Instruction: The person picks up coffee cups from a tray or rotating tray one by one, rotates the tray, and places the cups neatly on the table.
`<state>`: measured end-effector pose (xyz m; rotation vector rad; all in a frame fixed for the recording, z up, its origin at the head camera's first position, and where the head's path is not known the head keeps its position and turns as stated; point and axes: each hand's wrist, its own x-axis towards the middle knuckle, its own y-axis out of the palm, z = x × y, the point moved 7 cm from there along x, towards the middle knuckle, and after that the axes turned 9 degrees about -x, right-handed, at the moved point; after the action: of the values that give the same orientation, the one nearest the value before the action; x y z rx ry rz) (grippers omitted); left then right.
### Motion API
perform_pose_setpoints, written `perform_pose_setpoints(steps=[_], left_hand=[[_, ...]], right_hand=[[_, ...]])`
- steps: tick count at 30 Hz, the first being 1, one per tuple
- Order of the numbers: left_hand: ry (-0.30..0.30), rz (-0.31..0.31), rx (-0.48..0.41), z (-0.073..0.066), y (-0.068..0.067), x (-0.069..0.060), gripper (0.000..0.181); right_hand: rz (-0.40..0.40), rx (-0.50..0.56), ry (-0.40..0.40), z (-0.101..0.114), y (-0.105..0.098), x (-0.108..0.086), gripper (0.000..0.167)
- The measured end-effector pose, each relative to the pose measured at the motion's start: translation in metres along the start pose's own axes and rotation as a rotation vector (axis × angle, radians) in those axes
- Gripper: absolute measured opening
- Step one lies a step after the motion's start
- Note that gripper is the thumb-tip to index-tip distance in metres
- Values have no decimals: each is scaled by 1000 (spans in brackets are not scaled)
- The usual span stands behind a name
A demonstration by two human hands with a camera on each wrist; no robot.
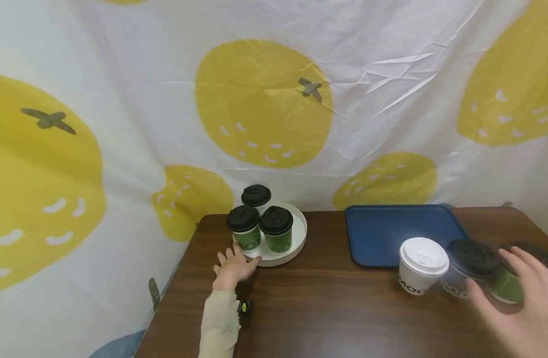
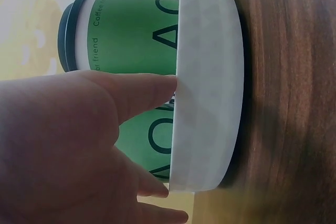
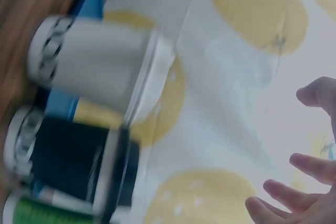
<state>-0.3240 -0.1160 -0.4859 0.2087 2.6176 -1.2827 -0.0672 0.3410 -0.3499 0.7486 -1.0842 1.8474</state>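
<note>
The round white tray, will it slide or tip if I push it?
The round white tray would probably slide rather than tip, because it sits low on the table. It looks stiff, with an upright rim. The three cups standing in it might wobble, being taller than its rim.

And it's green coffee cups [image 2: 135, 34], dark-lettered, blk lids [image 1: 275, 222]; wht round tray [image 1: 299, 232]! Over to a wht cup [image 1: 418, 272], wht-lidded, blk-lettered; blue rect. tray [image 1: 385, 233]; brown wood-grain tbl [image 1: 336, 313]; cream sleeve [image 1: 219, 320]; wht backdrop cloth [image 1: 376, 30] w/ big, wht-flecked yellow fruit print [image 1: 256, 109]!
</note>
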Motion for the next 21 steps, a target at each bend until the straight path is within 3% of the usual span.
perform_pose_setpoints(steps=[4, 14, 21], left_hand=[[-2, 0, -10, 2, 0, 1, 95], [3, -6, -20, -3, -7, -1, 95], [-8, -10, -53, 1, -3, -2, 94]], right_hand=[[152, 24, -40, 26, 23, 1, 65], [332, 113, -257, 96, 105, -16, 65], [473, 110, -284, 123, 171, -30, 64]])
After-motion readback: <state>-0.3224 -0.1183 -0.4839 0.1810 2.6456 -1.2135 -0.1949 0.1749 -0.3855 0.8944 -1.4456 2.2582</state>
